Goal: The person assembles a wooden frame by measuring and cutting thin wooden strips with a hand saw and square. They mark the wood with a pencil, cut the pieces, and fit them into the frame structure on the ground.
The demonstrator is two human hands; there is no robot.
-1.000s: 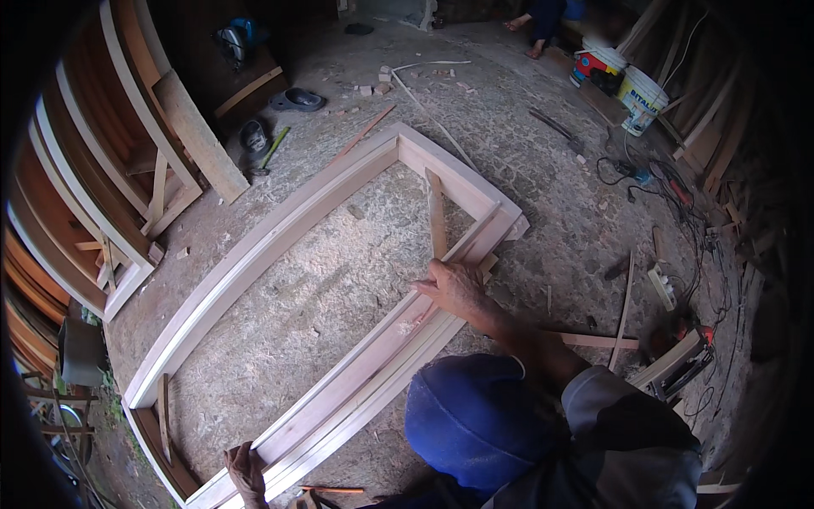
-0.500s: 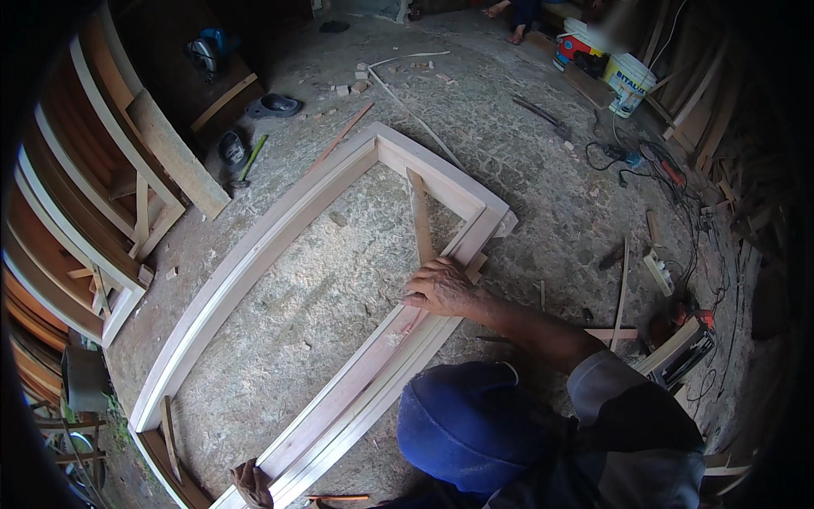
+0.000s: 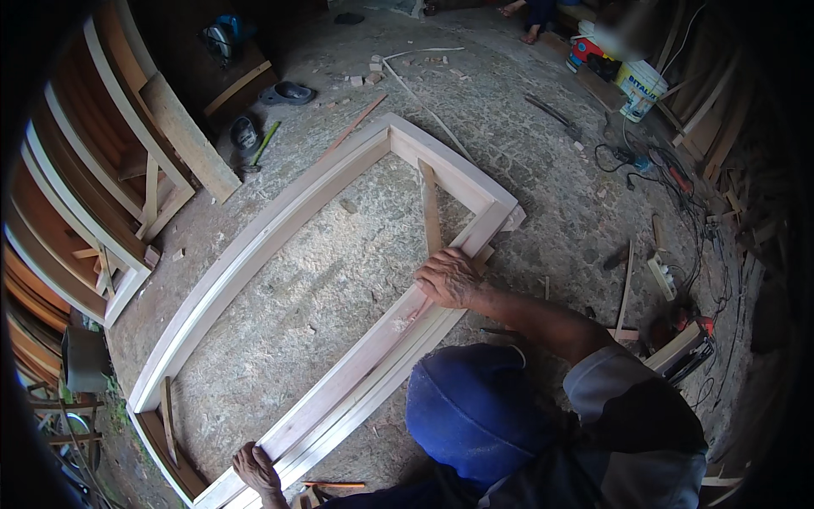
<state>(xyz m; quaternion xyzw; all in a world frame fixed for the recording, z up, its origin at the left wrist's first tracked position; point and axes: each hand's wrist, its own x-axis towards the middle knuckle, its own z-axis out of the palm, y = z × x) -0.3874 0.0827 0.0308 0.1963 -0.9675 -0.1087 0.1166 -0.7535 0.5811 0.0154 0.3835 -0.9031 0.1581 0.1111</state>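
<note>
A large pale window-like wooden frame (image 3: 242, 246), with one long curved side, lies on the floor and fills the middle of the view. My right hand (image 3: 449, 278) is wrapped over its straight rail, close to a thin diagonal brace (image 3: 430, 208) at the far corner. At the near left end of that rail, my left hand (image 3: 256, 468) grips the edge with curled fingers. Another narrow brace (image 3: 170, 420) spans the near left corner. A blue cap (image 3: 475, 416) covers the area between my arms and hides part of the rail's near side.
Curved wooden frames (image 3: 80, 220) stand stacked on the left. A green-handled tool (image 3: 265, 142) lies beside dark footwear. Power cords (image 3: 691, 220) and a power strip (image 3: 661, 278) lie on the right, below a white bucket (image 3: 642, 89). Another person's foot (image 3: 530, 37) shows at the back.
The view has shifted slightly, so the frame and floor items sit a little differently in it. Both hands stay on the same rail; the left hand shows more fully now.
</note>
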